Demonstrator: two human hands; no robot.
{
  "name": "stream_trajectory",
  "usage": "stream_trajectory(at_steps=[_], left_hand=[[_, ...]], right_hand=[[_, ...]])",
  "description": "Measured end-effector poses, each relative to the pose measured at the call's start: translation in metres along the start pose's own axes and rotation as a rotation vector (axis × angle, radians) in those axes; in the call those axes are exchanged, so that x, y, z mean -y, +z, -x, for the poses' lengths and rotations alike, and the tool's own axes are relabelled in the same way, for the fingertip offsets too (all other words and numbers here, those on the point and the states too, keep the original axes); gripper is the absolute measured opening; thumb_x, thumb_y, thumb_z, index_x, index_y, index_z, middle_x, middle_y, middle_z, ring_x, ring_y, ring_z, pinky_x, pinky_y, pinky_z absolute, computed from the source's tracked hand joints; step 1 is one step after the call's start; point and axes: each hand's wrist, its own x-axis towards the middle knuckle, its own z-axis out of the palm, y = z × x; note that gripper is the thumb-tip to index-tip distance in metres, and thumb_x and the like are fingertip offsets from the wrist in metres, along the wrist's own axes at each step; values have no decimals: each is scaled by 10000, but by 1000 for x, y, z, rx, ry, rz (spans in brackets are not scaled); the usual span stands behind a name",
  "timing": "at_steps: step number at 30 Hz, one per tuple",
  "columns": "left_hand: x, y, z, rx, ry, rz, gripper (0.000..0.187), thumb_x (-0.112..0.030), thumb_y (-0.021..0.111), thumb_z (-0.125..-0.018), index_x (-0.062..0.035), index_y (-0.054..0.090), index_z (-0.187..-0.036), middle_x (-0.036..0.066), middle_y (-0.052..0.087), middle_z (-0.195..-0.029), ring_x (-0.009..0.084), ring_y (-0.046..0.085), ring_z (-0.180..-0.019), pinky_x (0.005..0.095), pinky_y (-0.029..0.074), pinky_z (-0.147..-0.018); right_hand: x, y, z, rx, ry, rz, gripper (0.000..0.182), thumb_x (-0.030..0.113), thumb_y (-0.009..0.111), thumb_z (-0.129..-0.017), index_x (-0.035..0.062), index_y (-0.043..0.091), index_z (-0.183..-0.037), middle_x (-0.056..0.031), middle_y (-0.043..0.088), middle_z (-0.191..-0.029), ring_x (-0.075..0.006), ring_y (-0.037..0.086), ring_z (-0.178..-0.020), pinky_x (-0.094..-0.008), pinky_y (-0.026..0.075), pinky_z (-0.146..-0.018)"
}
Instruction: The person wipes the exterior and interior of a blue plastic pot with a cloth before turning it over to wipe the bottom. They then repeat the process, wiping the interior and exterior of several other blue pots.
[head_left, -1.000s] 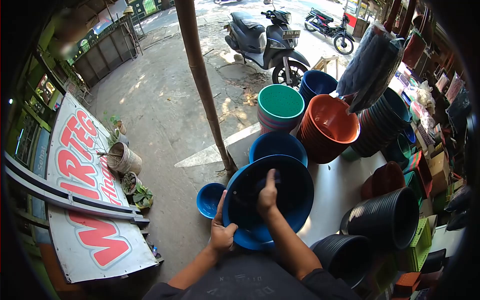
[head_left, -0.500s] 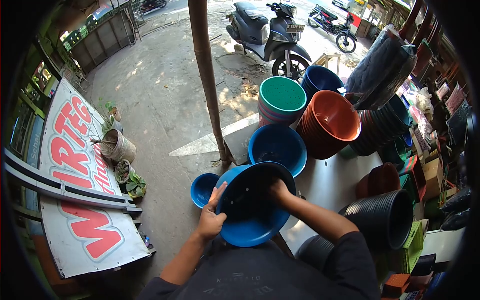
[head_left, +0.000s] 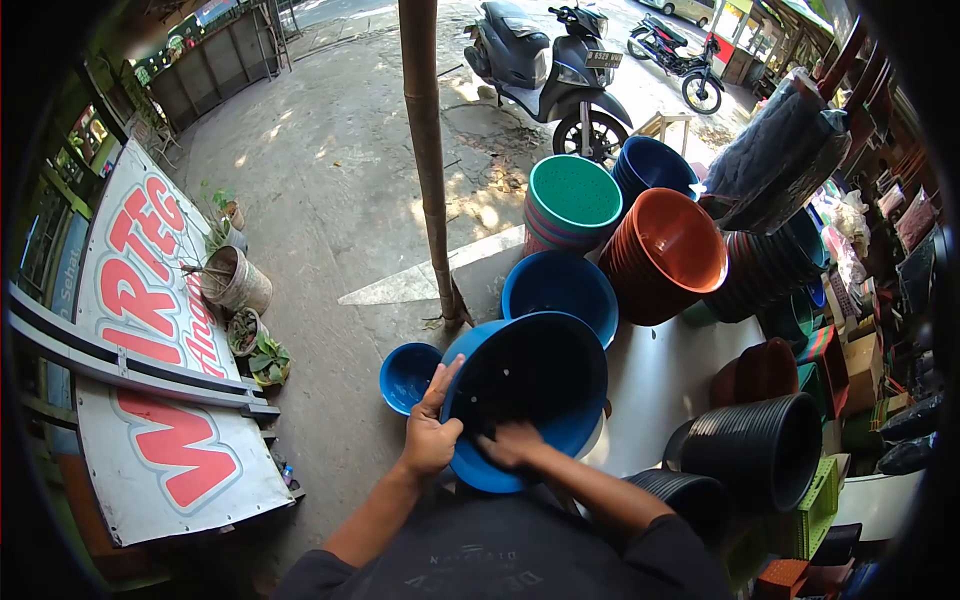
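A large blue basin (head_left: 565, 400) is tilted in front of my chest, its dark inside turned toward me with a few white specks on it. My left hand (head_left: 432, 430) grips its left rim, thumb inside and fingers along the outer wall. Down inside the basin, near the lower wall, is my right hand (head_left: 512, 444). Its fingers are blurred and sunk in shadow, so I cannot tell whether they hold anything. Just beyond stands another blue basin (head_left: 560, 290), and a small blue basin (head_left: 408, 375) sits on the ground to the left.
Stacked orange basins (head_left: 672, 245), green basins (head_left: 575, 192) and black tubs (head_left: 750, 452) crowd the right side. A wooden post (head_left: 425, 150) rises ahead. Potted plants (head_left: 268, 358) line a white sign (head_left: 150, 340) at left. A scooter (head_left: 560, 75) is parked beyond.
My right hand has swept from the basin's upper right wall down to its lower left. The basin has turned slightly and shifted right, with my left hand still on its rim.
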Motion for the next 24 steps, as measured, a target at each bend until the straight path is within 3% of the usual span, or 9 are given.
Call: stream_trajectory(at_steps=[2,3,6,11,13,17,20,22,24], left_hand=[[8,2,7,18,-11,-53,846,212,405,-676,-39,407,-1484,88,366,-1567,194,298,-1457,343,201,-1200],[8,4,11,21,-15,-57,846,212,405,-676,-39,407,-1484,88,366,-1567,194,298,-1457,343,201,-1200],[10,6,19,-10,-59,-112,732,184,481,-792,-46,413,-1484,69,353,-1578,192,156,-1504,346,99,-1211],[15,11,31,-46,-47,-144,536,-25,546,-981,-154,431,-1488,30,353,-1581,284,88,-1518,386,125,-1196],[21,14,28,-77,-63,21,514,-31,528,-993,-141,433,-1486,29,353,-1580,242,123,-1512,362,139,-1193],[34,9,9,-122,-130,198,493,-31,511,-1004,-106,429,-1484,34,363,-1573,190,160,-1500,335,152,-1191],[30,4,0,-105,-42,282,503,28,514,-980,-59,437,-1469,80,394,-1551,183,166,-1497,327,172,-1184],[19,4,-1,-88,-28,176,542,66,515,-944,-61,444,-1466,86,399,-1548,196,162,-1502,334,168,-1185],[16,4,2,-71,-16,70,583,105,517,-909,-63,452,-1463,91,405,-1545,210,157,-1506,341,165,-1186]], right_hand=[[23,16,-1,30,-113,-580,639,456,408,-1010,20,376,-1476,-202,418,-1498,-355,415,-1368,-401,301,-1154],[37,13,0,29,-112,-586,639,456,408,-1010,20,376,-1476,-202,418,-1498,-355,415,-1368,-401,301,-1154],[83,-45,25,25,31,-1844,568,416,383,-1041,11,424,-1438,-165,476,-1450,-280,469,-1330,-380,354,-1120],[73,-107,30,-196,-347,-2409,604,498,283,-1039,-3,525,-1274,-171,614,-1244,-297,602,-1162,-447,454,-1045],[76,-111,37,-194,-410,-2384,615,508,292,-1034,-2,531,-1280,-166,616,-1245,-286,607,-1156,-426,452,-1048],[73,-51,44,-104,0,-1834,521,443,477,-1017,15,535,-1309,-82,622,-1196,-172,603,-1092,-321,464,-1000],[27,-8,35,98,-37,-1324,545,470,440,-1016,59,513,-1367,-114,593,-1312,-228,576,-1197,-351,426,-1049],[-6,-9,42,19,-259,-332,578,502,405,-1003,129,459,-1441,-135,497,-1456,-277,463,-1348,-419,337,-1129],[-38,-15,53,84,-200,34,657,480,464,-941,144,383,-1500,-114,391,-1545,-284,326,-1446,-479,230,-1182]])
